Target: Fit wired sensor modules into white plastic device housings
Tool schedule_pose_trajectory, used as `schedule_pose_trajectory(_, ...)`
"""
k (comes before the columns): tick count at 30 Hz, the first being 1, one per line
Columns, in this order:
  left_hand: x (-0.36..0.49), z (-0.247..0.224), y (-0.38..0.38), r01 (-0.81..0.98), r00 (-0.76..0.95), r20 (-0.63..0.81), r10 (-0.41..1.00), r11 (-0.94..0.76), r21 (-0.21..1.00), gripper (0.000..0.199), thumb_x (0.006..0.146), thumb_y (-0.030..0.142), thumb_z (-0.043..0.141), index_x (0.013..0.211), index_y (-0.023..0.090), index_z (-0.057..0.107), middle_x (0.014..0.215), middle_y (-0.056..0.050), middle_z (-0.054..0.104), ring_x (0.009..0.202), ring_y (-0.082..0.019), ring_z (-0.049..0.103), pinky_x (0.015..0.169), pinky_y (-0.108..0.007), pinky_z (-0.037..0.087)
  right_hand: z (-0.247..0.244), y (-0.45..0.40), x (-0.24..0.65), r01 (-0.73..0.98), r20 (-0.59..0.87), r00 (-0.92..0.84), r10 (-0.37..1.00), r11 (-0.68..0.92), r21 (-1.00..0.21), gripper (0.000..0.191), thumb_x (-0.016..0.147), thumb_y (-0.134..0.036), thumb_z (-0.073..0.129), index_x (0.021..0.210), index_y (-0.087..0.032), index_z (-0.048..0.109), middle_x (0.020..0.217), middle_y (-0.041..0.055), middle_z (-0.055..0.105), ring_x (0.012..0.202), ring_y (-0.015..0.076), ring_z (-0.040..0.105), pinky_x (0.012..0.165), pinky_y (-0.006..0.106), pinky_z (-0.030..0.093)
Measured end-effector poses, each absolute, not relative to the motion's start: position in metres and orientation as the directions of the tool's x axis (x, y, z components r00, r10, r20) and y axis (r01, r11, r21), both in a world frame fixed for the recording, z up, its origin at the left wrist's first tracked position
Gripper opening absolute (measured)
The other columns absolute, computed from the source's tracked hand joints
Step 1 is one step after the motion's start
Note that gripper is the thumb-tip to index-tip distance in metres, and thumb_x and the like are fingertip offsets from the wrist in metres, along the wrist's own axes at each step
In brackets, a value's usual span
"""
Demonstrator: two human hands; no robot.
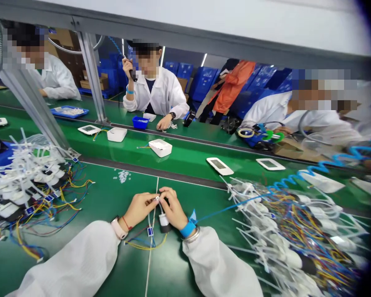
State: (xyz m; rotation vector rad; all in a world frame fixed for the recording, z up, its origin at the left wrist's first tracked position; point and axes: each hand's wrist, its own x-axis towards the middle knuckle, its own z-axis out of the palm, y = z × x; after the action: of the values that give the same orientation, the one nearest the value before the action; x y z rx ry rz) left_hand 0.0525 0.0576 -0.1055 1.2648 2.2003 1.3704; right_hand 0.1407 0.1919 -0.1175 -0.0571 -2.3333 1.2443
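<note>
At the far left of the frame, a heaped bundle of white plastic parts (24, 185) bristles with stiff, pale cable ties and trails thin red, blue and yellow wires across the glossy green work mat (105, 206). A scatter of tiny white pieces (123, 176) lies on the mat further right. At bottom centre, the left hand (139, 208) emerges from a baggy white coat sleeve (71, 260), a white watch strap and thin red cord at its wrist. The right hand (173, 208), wearing a blue wrist strap and a metal bangle, meets it fingertip to fingertip, and together they pinch a small white connector (157, 198) in a narrow, careful grip (it is too small to make out its fine detail). Just below hang a stubby white cylinder with a dark end (163, 220) and a small blue tag (150, 231), with looped yellow and blue wires (145, 244) lying on the mat. To the right sprawls a second, denser bundle of white parts and colored wires (284, 231), crossed above by a coiled blue hose (309, 173). Across the upper middle, flat white devices (219, 166) and a white box (160, 147) sit on the green bench, and beyond them a co-worker in a white coat (156, 93) raises a black tool (132, 74).
</note>
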Motion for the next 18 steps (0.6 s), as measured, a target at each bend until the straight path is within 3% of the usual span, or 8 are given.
schedule_pose_trajectory(9, 0.0529, -0.1051, 0.0589, 0.525, -0.578, 0.194, 0.793, 0.179, 0.832, 0.026, 0.082, 0.027, 0.051, 0.102, 0.019, 0.066, 0.078, -0.005, 0.065, 0.064, -0.013, 0.055, 0.060, -0.023, 0.041, -0.1189, 0.1940, 0.1389, -0.196, 0.388, -0.887, 0.252, 0.554, -0.809, 0.013, 0.087, -0.026, 0.043, 0.078, -0.020, 0.050, 0.102, 0.0079, 0.050, 0.101, 0.0201, 0.045, 0.089, 0.038, 0.036)
schedule_pose_trajectory(18, 0.0527, -0.1029, 0.0581, 0.589, -0.549, 0.218, 0.807, 0.189, 0.786, 0.026, 0.085, 0.031, 0.050, 0.101, 0.020, 0.067, 0.063, -0.001, 0.057, 0.057, -0.011, 0.048, 0.057, -0.023, 0.037, -0.1169, 0.1963, 0.1385, -0.179, 0.373, -0.890, 0.262, 0.552, -0.815, 0.017, 0.087, -0.030, 0.044, 0.077, -0.020, 0.052, 0.101, 0.0079, 0.051, 0.099, 0.0214, 0.046, 0.088, 0.039, 0.036)
